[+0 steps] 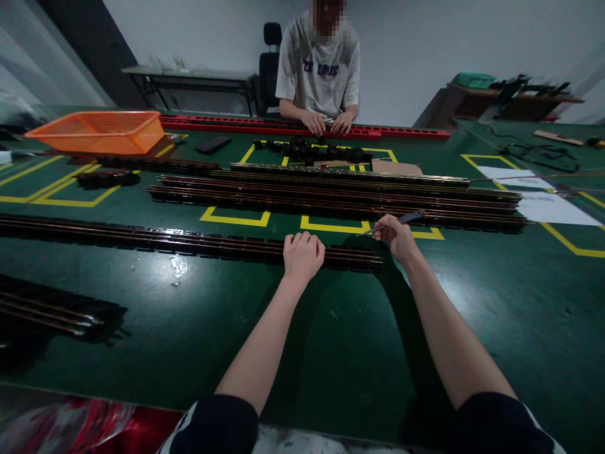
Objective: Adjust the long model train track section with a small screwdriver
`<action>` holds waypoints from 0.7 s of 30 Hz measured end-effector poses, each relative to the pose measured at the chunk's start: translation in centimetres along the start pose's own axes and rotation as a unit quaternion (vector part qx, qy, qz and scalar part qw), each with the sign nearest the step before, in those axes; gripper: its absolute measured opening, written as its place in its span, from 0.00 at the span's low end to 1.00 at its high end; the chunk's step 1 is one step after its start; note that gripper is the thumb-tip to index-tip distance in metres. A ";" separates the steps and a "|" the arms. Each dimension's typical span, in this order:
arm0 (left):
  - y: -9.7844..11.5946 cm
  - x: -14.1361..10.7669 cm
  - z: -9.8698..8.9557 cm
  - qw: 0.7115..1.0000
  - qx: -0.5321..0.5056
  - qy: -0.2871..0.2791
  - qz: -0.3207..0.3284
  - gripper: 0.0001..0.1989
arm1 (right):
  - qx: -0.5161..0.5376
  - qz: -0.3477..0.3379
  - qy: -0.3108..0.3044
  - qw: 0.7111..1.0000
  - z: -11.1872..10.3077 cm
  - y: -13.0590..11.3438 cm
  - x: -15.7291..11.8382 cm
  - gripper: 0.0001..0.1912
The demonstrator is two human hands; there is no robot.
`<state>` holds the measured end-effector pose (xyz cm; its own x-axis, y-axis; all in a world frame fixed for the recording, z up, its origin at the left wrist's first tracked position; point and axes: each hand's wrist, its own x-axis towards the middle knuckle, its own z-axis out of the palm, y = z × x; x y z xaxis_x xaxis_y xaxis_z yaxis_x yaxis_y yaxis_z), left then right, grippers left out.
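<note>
My left hand [303, 257] is closed over a long black strip with copper-coloured rods [227, 244], toward its right end. The strip lies flat on the green table [350, 353] and runs off to the left edge. In my right hand [396, 238] is a screwdriver [412, 217], held by its thin metal shaft. Its dark handle points right and its tip points left, just above the table behind the strip's right end. Beyond my hands lies a bundle of similar strips [340, 195], side by side.
Across the table a person [319, 69] works with both hands by a long red rail [401, 133]. An orange basket [99, 133] stands at the far left. Dark metal parts [302, 150], a cardboard piece [396, 167] and white paper sheets [558, 208] lie farther back. More strips [51, 309] lie near left.
</note>
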<state>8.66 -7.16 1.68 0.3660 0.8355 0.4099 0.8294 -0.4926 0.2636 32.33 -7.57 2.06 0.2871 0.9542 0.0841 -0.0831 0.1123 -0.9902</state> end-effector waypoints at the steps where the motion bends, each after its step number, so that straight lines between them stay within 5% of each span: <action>1: -0.2 0.0 0.0 1.000 0.003 0.005 0.001 0.19 | -0.014 -0.005 -0.002 1.000 0.1 -0.1 0.1 0.09; 8: -3.2 -0.1 -1.2 0.999 0.030 0.005 -0.027 0.19 | -0.261 -0.059 -0.061 0.961 2.7 -1.1 -0.4 0.08; 17: -6.2 -0.3 -2.2 0.989 0.070 0.030 -0.125 0.20 | -0.593 -0.265 -0.082 0.756 11.2 0.5 -6.4 0.11; 21: -6.0 -0.3 -2.0 0.989 0.071 0.022 -0.125 0.19 | -0.604 -0.319 -0.042 0.729 13.1 2.2 -7.5 0.14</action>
<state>2.75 -4.93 1.77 0.1251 0.9140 0.3860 0.9436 -0.2298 0.2384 17.46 -10.89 0.74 -0.1644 0.8345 0.5260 0.9574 0.2633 -0.1185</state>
